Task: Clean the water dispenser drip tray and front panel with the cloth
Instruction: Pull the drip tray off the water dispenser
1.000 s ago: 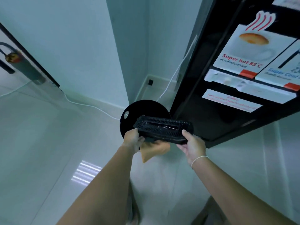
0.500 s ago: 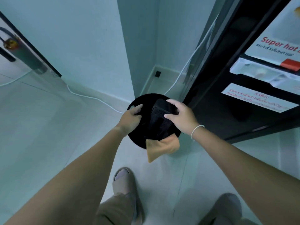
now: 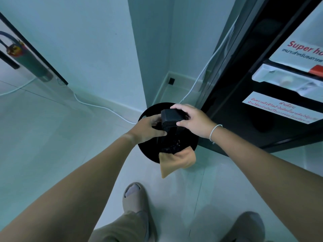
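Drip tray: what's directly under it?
The drip tray, tipped on end in the left hand and right hand, hangs over a round black bin. An orange cloth dangles below. The bin's contents are hidden.

Tray tipped on end — lower part lost against black bin. Cloth partly behind tray. Dispenser cut off at right edge — label text incomplete. Shoes cropped below.
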Demonstrator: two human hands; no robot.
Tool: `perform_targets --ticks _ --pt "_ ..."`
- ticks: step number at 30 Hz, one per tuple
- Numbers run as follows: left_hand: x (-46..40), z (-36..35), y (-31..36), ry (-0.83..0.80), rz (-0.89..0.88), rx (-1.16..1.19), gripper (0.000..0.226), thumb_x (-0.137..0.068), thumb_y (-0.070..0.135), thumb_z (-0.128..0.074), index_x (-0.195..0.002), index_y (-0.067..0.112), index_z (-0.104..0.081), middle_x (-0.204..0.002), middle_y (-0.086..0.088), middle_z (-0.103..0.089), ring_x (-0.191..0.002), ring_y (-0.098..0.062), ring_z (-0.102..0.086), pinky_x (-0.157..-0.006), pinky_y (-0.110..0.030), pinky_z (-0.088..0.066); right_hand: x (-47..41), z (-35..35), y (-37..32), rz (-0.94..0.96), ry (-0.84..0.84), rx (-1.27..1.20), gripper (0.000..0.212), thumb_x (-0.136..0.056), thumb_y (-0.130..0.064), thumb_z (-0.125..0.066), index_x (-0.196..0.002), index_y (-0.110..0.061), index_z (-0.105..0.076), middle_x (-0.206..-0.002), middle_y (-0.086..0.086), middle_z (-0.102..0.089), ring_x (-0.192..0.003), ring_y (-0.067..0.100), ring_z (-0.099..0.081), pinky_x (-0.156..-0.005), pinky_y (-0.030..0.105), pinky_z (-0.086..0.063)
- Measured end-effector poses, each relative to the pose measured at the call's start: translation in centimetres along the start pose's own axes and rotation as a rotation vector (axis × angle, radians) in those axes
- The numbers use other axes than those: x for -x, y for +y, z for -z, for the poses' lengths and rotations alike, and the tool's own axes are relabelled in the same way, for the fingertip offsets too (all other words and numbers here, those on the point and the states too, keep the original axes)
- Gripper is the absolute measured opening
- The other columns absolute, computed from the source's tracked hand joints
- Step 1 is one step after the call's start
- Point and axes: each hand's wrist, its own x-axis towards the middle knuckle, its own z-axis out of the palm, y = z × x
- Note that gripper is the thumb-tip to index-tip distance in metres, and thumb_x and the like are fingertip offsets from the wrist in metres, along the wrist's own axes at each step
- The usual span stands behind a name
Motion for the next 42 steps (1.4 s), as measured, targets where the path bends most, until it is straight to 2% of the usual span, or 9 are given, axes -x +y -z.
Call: perform_targets --ticks 5,12,15,18,22,25,29,32,42 --pt "0.4 -0.1 0.4 0.072 -0.04 0.09 0.041 -0.081 -0.002 -0.066 -0.109 0.028 -0.059 -0.101 0.015 -0.065 -0.094 0.001 -0.062 -0.087 -0.009 -0.045 0.0 -0.3 -0.1 0.011 0.05 -0.025 0.051 -0.081 -0.001 -0.063 -0.125 -0.025 -0.054 -0.117 -0.004 -0.048 -0.117 0.018 -0.05 -0.106 0.035 -0.039" --pt "1.5 0.0 0.7 0.272 0.021 0.238 0.022 -0.083 0.008 -0.067 -0.1 0.022 -0.065 -0.093 0.003 -0.066 -0.085 -0.015 -0.066 -0.08 -0.018 -0.052 1.0 -2.6 1.0 -0.21 0.237 -0.133 0.07 -0.08 -0.012 -0.068 -0.141 -0.021 -0.035 -0.134 0.008 -0.049 -0.123 0.023 -0.048 -0.103 0.03 -0.038" --pt "1.7 -0.2 0.9 0.31 0.05 0.273 0.019 -0.083 0.012 -0.068 -0.099 0.022 -0.064 -0.093 0.001 -0.066 -0.085 -0.019 -0.066 -0.086 -0.03 -0.053 0.8 -4.1 1.0 -0.262 0.253 -0.155 0.06 -0.078 -0.016 -0.07 -0.133 -0.021 -0.046 -0.12 0.005 -0.059 -0.112 0.023 -0.057 -0.1 0.033 -0.044" --pt "1.7 -0.4 1.3 0.304 0.048 0.284 0.023 -0.081 0.012 -0.07 -0.102 0.017 -0.062 -0.093 0.0 -0.065 -0.086 -0.019 -0.065 -0.086 -0.031 -0.053 0.2 -5.0 0.6 -0.26 0.331 -0.179 0.029 -0.078 -0.02 -0.068 -0.105 -0.018 -0.059 -0.096 0.0 -0.068 -0.087 0.018 -0.065 -0.078 0.029 -0.052" --pt "1.6 -0.1 1.4 0.285 0.045 0.247 0.029 -0.079 0.016 -0.073 -0.105 0.018 -0.06 -0.096 0.001 -0.064 -0.088 -0.019 -0.064 -0.082 -0.027 -0.051 -0.3 -4.9 0.0 -0.249 0.379 -0.093 0.017 -0.083 -0.02 -0.062 -0.096 -0.009 -0.058 -0.073 -0.006 -0.056 -0.065 0.01 -0.053 -0.054 0.017 -0.039" --pt "1.4 0.4 1.0 0.194 0.036 0.184 0.046 -0.07 0.025 -0.079 -0.111 0.028 -0.06 -0.103 0.0 -0.063 -0.097 -0.021 -0.065 -0.089 -0.032 -0.051 -0.5 -4.9 -0.1 -0.269 0.363 -0.073 0.019 -0.084 -0.016 -0.057 -0.099 -0.005 -0.057 -0.081 0.002 -0.061 -0.073 0.02 -0.058 -0.064 0.026 -0.045" --pt "1.5 0.5 0.8 0.077 0.037 0.138 0.064 -0.075 0.01 -0.077 -0.129 0.03 -0.051 -0.118 0.0 -0.059 -0.1 -0.02 -0.065 -0.095 -0.032 -0.049 -0.9 -4.7 0.1 -0.299 0.356 -0.082 0.026 -0.084 -0.016 -0.056 -0.107 -0.004 -0.056 -0.096 0.011 -0.065 -0.082 0.024 -0.061 -0.07 0.028 -0.046" --pt "1.7 0.6 0.9 0.069 -0.001 0.142 0.06 -0.078 0.004 -0.072 -0.12 0.041 -0.05 -0.112 0.004 -0.062 -0.096 -0.014 -0.066 -0.089 -0.023 -0.05 -1.1 -4.7 0.0 -0.293 0.325 -0.063 0.025 -0.085 -0.014 -0.055 -0.106 -0.002 -0.055 -0.097 0.014 -0.066 -0.079 0.024 -0.06 -0.067 0.026 -0.045" --pt "1.4 0.5 0.3 0.097 -0.013 0.104 0.07 -0.075 0.005 -0.075 -0.137 0.021 -0.047 -0.115 0.001 -0.064 -0.099 -0.01 -0.064 -0.094 -0.023 -0.049 -1.2 -3.9 -0.2 -0.262 0.28 -0.026 0.025 -0.084 -0.013 -0.057 -0.106 -0.001 -0.053 -0.1 0.014 -0.064 -0.082 0.026 -0.059 -0.069 0.027 -0.046"
